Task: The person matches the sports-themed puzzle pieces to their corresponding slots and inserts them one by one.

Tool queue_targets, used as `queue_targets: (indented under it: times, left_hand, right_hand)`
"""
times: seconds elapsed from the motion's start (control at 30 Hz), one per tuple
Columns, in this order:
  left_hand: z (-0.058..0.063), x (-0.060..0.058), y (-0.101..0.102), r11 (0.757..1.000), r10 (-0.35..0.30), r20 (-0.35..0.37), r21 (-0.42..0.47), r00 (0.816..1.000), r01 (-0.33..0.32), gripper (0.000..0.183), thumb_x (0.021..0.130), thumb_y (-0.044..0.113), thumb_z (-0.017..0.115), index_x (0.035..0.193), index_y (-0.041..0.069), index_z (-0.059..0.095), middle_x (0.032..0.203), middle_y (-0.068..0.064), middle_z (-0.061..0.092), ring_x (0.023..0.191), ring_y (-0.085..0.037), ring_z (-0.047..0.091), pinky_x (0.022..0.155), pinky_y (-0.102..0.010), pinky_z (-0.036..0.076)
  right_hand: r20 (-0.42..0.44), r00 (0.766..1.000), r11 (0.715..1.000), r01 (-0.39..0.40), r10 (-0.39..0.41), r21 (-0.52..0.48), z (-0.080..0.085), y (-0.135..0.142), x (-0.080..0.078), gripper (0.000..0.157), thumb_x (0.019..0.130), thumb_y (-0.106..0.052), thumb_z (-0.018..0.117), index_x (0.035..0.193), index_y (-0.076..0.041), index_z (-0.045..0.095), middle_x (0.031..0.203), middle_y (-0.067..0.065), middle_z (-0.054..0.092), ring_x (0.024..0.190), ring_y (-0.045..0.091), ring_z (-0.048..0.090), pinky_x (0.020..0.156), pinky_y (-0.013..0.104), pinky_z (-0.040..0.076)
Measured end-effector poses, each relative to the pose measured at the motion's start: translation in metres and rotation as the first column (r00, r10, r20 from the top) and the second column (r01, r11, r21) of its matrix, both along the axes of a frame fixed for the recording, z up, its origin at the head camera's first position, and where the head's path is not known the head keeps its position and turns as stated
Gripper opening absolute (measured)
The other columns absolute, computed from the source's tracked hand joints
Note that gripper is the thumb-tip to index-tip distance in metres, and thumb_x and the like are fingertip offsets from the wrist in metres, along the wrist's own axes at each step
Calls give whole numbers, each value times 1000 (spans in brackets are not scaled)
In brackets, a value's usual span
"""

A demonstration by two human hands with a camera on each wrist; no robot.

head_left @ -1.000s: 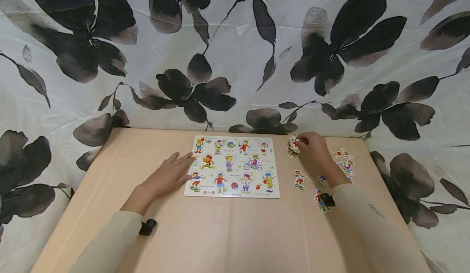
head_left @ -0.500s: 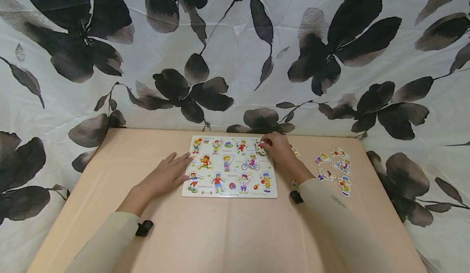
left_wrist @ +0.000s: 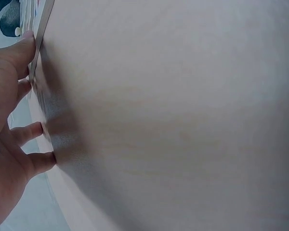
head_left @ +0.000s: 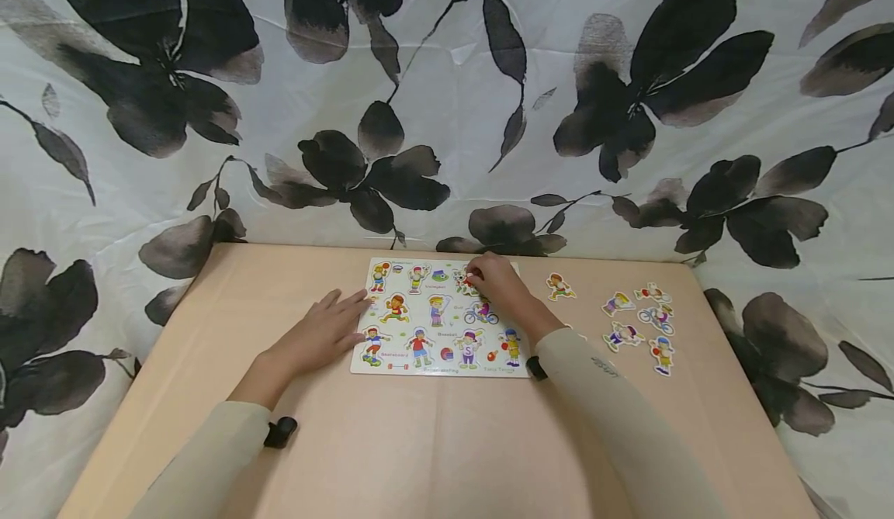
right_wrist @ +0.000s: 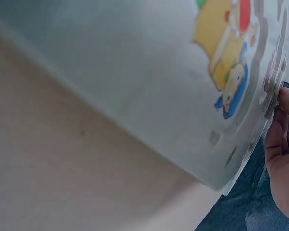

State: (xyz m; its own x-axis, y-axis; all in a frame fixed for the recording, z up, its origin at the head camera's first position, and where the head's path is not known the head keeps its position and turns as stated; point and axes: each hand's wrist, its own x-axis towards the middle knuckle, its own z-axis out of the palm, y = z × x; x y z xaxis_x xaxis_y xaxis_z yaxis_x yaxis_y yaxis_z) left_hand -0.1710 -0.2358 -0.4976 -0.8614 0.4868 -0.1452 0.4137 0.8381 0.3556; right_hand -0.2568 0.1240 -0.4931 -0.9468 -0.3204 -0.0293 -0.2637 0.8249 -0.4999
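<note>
A white picture puzzle board with cartoon children in sports poses lies at the back middle of the table. My left hand rests at its left edge with fingers spread; in the left wrist view, the fingers touch the board's side and the tabletop. My right hand is over the upper right of the board. Between thumb and fingertips it pinches a small figure-shaped puzzle piece, partly hidden, right at the footballer picture. In the right wrist view the fingertips of the right hand are close to the board's far edge.
To the right lie several loose puzzle pieces: a running figure, a cyclist, a figure in a blue helmet and others. Another piece is mostly hidden by the right forearm. A floral cloth hangs behind the table.
My right hand has carried the puzzle piece from the loose pieces leftward onto the board, first to the tennis picture, then on to the footballer picture. The left hand stays in place.
</note>
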Motion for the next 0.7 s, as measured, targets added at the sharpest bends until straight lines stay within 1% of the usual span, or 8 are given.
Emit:
queue_targets:
  times: [0.13, 0.27, 0.37, 0.57, 0.7]
  left_hand:
    - [0, 0, 1, 1000, 0, -5, 2, 1000, 0, 66, 104, 42, 60, 161, 16, 38, 171, -4, 28, 155, -51, 20, 118, -75, 23]
    - [1, 1, 1, 1000, 0, -12, 5, 1000, 0, 66, 104, 41, 61, 161, 16, 39, 171, -6, 29, 154, -52, 21, 118, -75, 24]
    - [1, 0, 2, 1000, 1, -18, 8, 1000, 0, 66, 103, 40, 62, 161, 15, 39, 171, -6, 29, 154, -52, 21, 118, -75, 24]
    - [2, 0, 2, 1000, 1, -19, 12, 1000, 0, 66, 103, 40, 62, 160, 14, 40, 170, -6, 30, 154, -53, 21, 117, -75, 24]
    - [1, 0, 3, 1000, 7, -15, 12, 1000, -6, 66, 103, 39, 62, 160, 15, 40, 170, -6, 30, 154, -53, 21, 118, -75, 24]
  right_hand:
    - [-4, 1000, 999, -13, 13, 37, 1, -3, -1, 18, 104, -20, 64, 113, -9, 75, 110, 5, 67, 98, 18, 60, 90, 34, 56]
    - [-4, 1000, 997, -10, 10, 70, 0, -6, -3, 17, 104, -21, 64, 111, -10, 74, 106, 4, 65, 93, 17, 58, 85, 30, 55]
    - [-2, 1000, 997, -2, 2, 78, 0, -9, -6, 16, 104, -21, 65, 110, -9, 74, 104, 4, 65, 91, 17, 57, 82, 30, 54]
    - [15, 1000, 997, 4, -6, 79, -1, -12, -8, 15, 103, -20, 66, 109, -9, 74, 104, 6, 65, 91, 18, 57, 82, 31, 54]
    - [13, 1000, 997, 7, -8, 74, -3, -12, -7, 17, 103, -20, 67, 113, -9, 73, 105, 6, 64, 91, 18, 57, 81, 31, 54]
